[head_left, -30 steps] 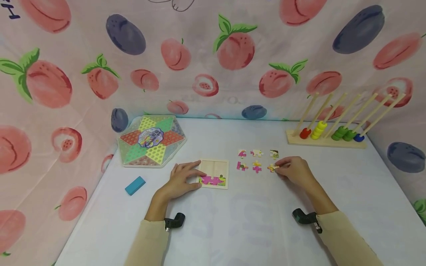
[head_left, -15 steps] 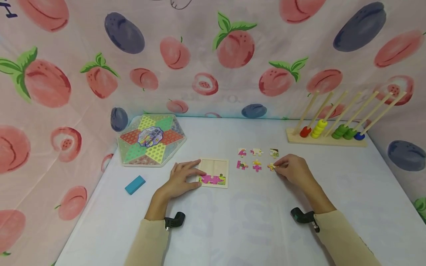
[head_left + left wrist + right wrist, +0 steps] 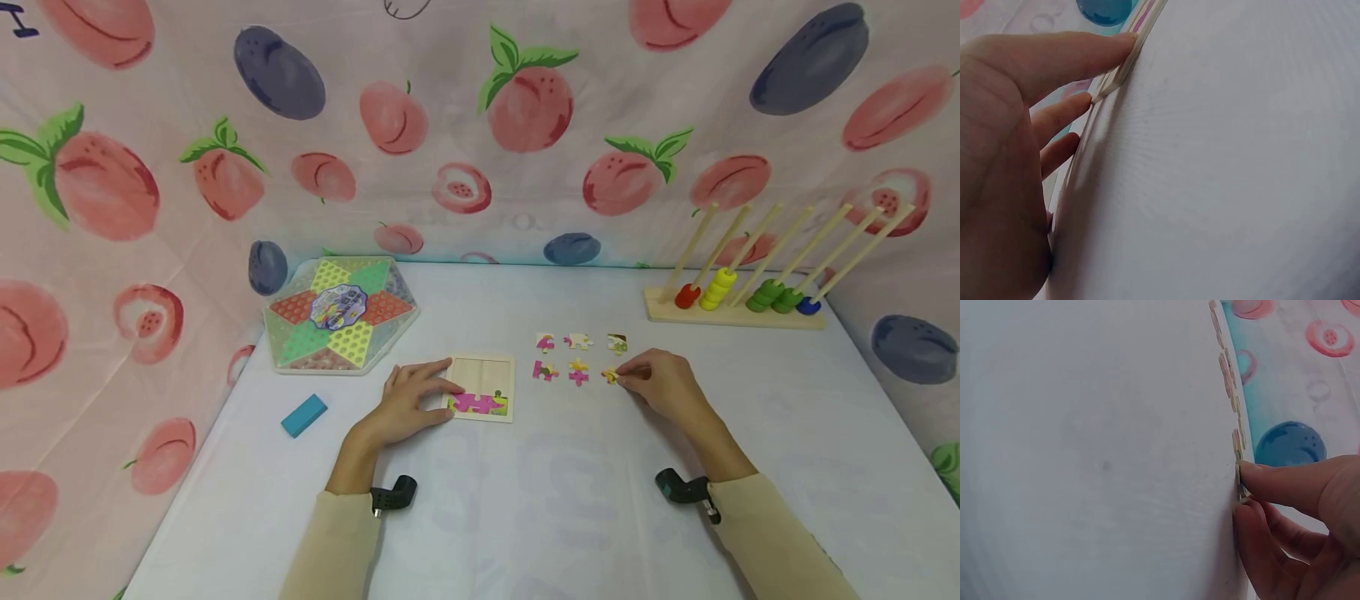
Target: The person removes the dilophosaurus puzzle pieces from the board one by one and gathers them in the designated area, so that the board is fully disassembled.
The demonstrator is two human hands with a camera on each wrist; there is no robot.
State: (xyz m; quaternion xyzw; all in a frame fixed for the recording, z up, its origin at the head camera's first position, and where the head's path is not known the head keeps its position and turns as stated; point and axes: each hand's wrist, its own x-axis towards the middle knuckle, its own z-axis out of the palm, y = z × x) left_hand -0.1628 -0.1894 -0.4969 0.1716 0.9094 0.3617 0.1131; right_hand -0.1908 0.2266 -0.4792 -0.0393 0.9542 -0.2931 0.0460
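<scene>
My left hand (image 3: 408, 404) rests on the left side of a small square wooden puzzle tray (image 3: 513, 390), fingers extended. One fingertip lies over the joined pink and green pieces (image 3: 480, 404) along the tray's bottom; the thumb touches its lower left corner. In the left wrist view, the thumb (image 3: 1085, 56) lies on the tray edge. My right hand (image 3: 660, 383) pinches a yellow jigsaw piece (image 3: 609, 377) between thumb and fingertips, at the tabletop. Several other loose pieces lie in two rows beside it, among them a pink and yellow piece (image 3: 578, 372).
A Chinese checkers board (image 3: 341, 317) lies at the back left, with a blue block (image 3: 304, 416) in front of it. Toward the back right stands a wooden peg rack (image 3: 735, 313) with coloured beads. A fruit-print cloth (image 3: 465, 108) hangs behind the white table.
The right hand has moved slightly at the yellow jigsaw piece, its wrist a little to the left. The left hand stays on the tray. The head view has tilted slightly.
</scene>
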